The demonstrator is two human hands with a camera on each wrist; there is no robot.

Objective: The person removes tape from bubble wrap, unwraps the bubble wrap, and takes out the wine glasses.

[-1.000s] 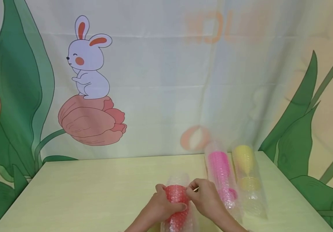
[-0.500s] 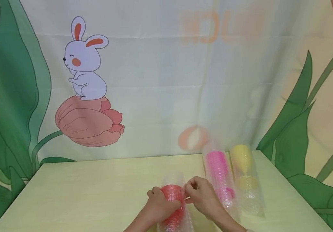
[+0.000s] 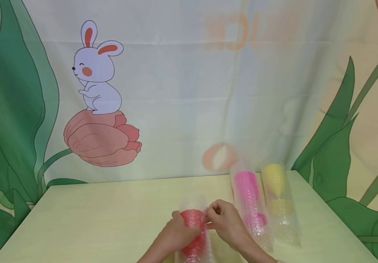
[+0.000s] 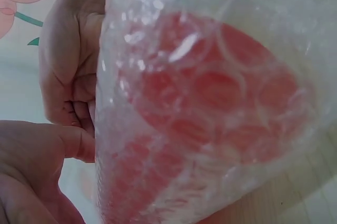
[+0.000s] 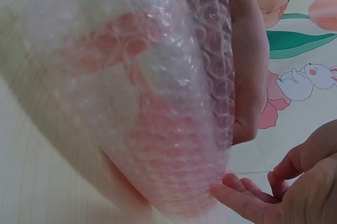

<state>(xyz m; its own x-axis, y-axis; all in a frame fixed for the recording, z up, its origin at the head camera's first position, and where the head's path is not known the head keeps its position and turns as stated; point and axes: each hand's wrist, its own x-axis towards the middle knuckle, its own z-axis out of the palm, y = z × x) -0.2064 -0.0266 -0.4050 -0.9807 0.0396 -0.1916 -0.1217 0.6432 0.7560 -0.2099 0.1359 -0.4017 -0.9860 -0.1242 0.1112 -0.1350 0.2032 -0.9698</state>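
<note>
A roll of clear bubble wrap with a red object inside stands at the front of the table; the wrap blurs the object's kind. My left hand holds the roll from the left, its thumb across the front. At the roll's upper right edge, my right hand pinches a thin clear strip. That strip stretches from the wrap to the right fingertips in the right wrist view and looks like tape. In the left wrist view, the red object shows through the bubbles, and the right hand's fingers are curled behind the wrap.
Two more bubble-wrapped rolls lie at the right of the table, one with a pink object and one with a yellow object. Behind the pale table hangs a curtain printed with a rabbit and tulips.
The roll and both hands have shifted slightly left in view, partly with the head camera. My right hand stays pinched at the wrap's edge, and the left keeps its hold.
</note>
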